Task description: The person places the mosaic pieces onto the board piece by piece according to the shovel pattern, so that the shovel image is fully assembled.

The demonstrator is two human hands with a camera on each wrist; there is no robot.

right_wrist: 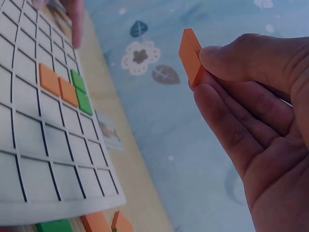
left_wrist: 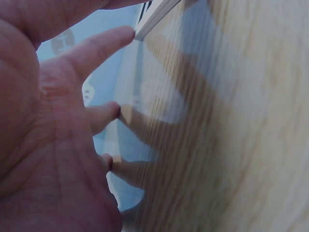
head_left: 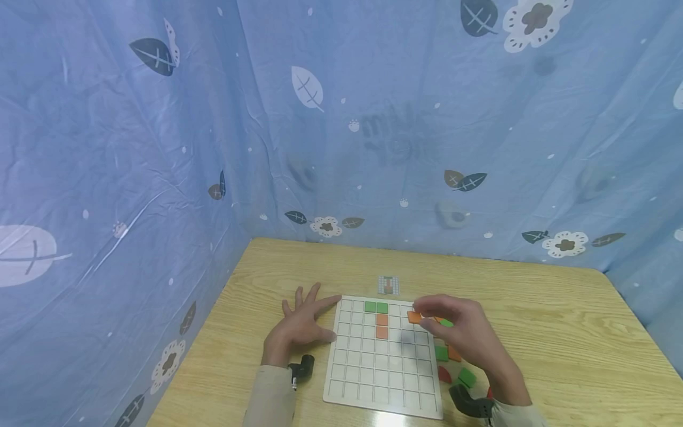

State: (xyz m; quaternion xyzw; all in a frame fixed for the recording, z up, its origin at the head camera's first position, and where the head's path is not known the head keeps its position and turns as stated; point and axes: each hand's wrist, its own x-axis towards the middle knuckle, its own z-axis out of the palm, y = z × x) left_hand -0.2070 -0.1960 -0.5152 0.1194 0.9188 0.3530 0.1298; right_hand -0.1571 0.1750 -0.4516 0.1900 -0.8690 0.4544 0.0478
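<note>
A white grid board (head_left: 368,373) lies on the table. Near its far edge sit two green square tiles (head_left: 376,307) side by side, with two orange square tiles (head_left: 382,326) in a column below the right one. Over the board's far right part, my right hand (head_left: 461,329) pinches another orange square tile (right_wrist: 190,58) between thumb and fingertips. My left hand (head_left: 301,326) has its fingers spread at the board's left side. In the left wrist view, a fingertip (left_wrist: 126,34) is right at the board's corner (left_wrist: 145,29).
Several loose green, orange and red pieces (head_left: 441,354) lie along the board's right side, partly hidden under my right hand. A small picture card (head_left: 388,285) lies just beyond the board's far edge. Blue patterned curtains (head_left: 373,148) hang behind and left of the wooden table (head_left: 576,332).
</note>
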